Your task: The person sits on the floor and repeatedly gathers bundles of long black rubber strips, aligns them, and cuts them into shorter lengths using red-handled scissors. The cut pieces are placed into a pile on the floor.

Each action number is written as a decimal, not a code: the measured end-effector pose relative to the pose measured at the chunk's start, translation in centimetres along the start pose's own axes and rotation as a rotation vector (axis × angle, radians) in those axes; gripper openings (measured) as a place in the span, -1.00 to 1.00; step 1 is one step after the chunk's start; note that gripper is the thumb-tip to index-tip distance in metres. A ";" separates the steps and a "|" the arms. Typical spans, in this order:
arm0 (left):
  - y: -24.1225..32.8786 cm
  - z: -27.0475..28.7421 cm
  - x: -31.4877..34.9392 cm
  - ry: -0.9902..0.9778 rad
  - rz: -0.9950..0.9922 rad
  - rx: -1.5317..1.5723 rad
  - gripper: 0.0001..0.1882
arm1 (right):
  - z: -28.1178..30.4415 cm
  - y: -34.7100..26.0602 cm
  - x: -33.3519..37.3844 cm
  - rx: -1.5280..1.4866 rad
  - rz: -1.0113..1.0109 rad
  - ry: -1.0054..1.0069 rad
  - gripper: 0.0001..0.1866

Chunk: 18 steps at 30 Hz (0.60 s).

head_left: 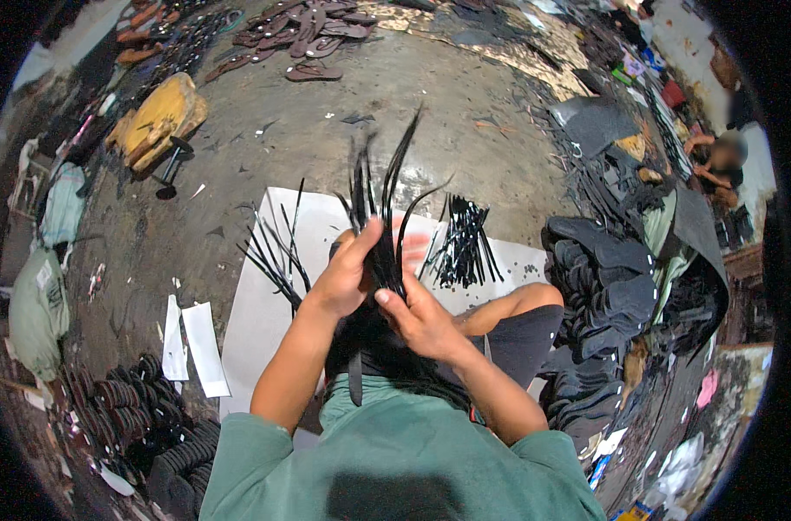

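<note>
A loose bundle of thin black strips [385, 252] stands upright between my hands, its tips fanning out at the top. My left hand [341, 276] is closed around the bundle's left side, thumb pointing up. Lower down, my right hand [426, 323] grips it with the thumb across the front; its fingers behind are smeared by motion. Beyond my right hand, a pile of similar glossy black strips [466, 247] lies on a white sheet [249, 339]. More black strips [278, 260] are spread on the sheet to the left of my left hand.
Brown sandals [313, 35] are heaped at the far side. A wooden block [163, 122] sits far left, near white cut pieces [206, 347]. Stacks of black soles [597, 273] stand at right, dark soles [122, 404] at lower left. Another person [718, 169] is at far right.
</note>
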<state>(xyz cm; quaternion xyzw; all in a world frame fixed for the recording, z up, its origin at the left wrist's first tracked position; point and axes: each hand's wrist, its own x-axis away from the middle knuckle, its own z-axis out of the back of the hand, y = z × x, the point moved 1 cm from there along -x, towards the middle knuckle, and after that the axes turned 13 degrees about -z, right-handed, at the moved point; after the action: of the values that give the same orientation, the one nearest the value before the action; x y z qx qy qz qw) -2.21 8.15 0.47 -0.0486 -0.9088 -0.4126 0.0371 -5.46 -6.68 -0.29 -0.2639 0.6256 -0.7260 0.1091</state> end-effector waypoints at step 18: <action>4.1 -10.5 -2.3 -0.242 -0.395 -0.332 -0.56 | 9.8 -14.8 0.5 -0.057 0.487 0.470 -0.41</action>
<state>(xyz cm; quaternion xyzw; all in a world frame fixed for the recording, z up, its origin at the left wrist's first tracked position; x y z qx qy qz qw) 0.81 2.81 10.22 0.0749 -0.8185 -0.5463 -0.1613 1.75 -12.39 14.89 0.0649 0.6983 -0.7019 0.1244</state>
